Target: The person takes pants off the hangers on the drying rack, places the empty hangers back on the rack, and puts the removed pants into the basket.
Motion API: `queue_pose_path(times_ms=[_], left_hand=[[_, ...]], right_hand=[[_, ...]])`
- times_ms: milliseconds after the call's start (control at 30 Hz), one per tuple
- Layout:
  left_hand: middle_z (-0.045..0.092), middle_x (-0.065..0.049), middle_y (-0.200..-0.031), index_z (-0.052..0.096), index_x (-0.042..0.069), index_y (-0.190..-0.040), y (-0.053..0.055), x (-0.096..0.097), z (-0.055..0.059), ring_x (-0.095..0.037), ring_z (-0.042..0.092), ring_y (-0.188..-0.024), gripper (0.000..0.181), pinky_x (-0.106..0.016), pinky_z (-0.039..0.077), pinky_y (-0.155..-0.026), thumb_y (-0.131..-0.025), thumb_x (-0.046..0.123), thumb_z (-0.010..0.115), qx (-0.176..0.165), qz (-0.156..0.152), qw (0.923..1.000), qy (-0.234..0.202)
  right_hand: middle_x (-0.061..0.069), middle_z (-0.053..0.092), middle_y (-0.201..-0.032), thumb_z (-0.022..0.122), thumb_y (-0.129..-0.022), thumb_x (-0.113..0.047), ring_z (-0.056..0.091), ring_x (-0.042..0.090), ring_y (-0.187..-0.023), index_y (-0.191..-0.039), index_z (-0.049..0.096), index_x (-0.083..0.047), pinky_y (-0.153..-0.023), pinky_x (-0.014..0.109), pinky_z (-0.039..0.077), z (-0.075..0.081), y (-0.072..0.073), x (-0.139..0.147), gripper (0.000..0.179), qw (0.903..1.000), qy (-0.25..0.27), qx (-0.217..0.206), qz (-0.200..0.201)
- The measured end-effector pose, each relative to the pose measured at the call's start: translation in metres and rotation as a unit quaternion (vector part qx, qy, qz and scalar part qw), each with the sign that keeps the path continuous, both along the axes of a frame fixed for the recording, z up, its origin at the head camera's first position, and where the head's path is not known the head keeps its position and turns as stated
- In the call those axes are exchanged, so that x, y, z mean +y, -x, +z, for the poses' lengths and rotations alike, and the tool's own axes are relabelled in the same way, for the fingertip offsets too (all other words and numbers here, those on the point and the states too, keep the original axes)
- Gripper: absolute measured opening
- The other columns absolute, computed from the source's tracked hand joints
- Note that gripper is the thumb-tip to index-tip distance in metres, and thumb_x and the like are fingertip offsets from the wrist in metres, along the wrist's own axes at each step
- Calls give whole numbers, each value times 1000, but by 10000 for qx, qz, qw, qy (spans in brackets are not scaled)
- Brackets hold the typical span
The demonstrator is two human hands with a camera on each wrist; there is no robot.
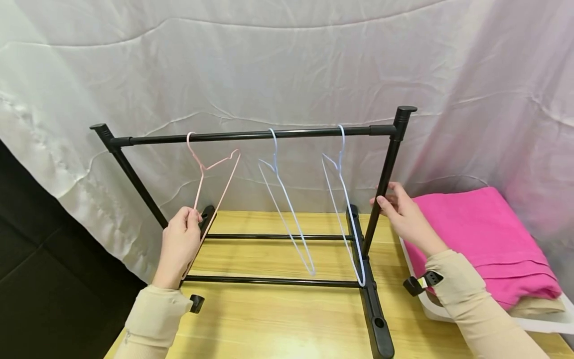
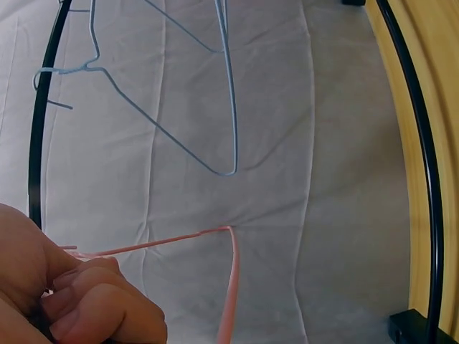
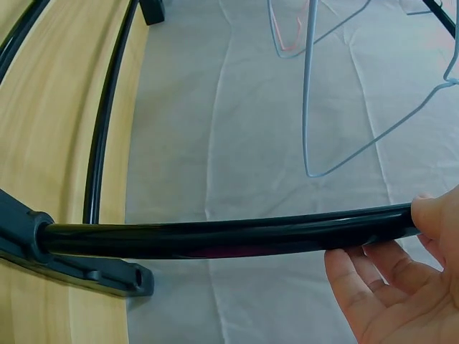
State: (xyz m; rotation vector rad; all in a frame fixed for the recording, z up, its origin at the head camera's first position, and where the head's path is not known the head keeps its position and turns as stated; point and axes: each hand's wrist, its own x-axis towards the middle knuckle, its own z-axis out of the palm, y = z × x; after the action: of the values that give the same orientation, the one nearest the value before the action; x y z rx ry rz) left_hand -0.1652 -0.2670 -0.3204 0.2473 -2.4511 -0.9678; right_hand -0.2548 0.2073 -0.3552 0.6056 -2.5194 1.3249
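Note:
A black clothes rack stands on the wooden table, with one pink hanger and two pale blue hangers hooked over its rail. My left hand pinches the near arm of the pink hanger; its curled fingers hide much of the grip. Right of this hang the middle blue hanger and, nearer the right end, another blue hanger. My right hand holds the rack's right post partway up, thumb on one side and fingers on the other.
A white tray stands right of the rack, holding a folded pink cloth over beige fabric. A pale curtain hangs close behind the rack. Black foot bars and crossbars lie low over the table.

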Motion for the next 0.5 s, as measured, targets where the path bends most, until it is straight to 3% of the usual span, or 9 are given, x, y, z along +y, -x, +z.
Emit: queue_pose_path(times_ms=[200, 400, 500], left_hand=[[70, -20, -101, 64, 6, -110, -2, -2, -2, -41, 63, -96, 32, -42, 44, -80, -116, 27, 40, -30, 87, 9999, -115], [70, -16, -100, 54, 5, -130, -6, 2, 0, -29, 61, -84, 27, -37, 44, -75, -116, 26, 42, -59, 10, 9995, -315], [68, -14, -98, 50, 8, -134, -8, 4, 0, -26, 58, -80, 25, -35, 43, -73, -115, 23, 45, 13, 36, 9994, -356]], right_hand=[[31, 69, -131, 42, -118, -22, 67, 45, -126, -151, 38, 6, -106, 50, 55, -1, 1, -2, 44, 10000, 44, -30, 3], [31, 70, -130, 41, -118, -21, 67, 46, -125, -150, 39, 6, -106, 50, 55, -2, -1, -2, 42, 9999, 99, -11, -28], [31, 70, -130, 42, -118, -22, 71, 36, -123, -149, 40, 6, -106, 47, 56, -3, -1, -2, 42, 9999, 113, -18, -44]])
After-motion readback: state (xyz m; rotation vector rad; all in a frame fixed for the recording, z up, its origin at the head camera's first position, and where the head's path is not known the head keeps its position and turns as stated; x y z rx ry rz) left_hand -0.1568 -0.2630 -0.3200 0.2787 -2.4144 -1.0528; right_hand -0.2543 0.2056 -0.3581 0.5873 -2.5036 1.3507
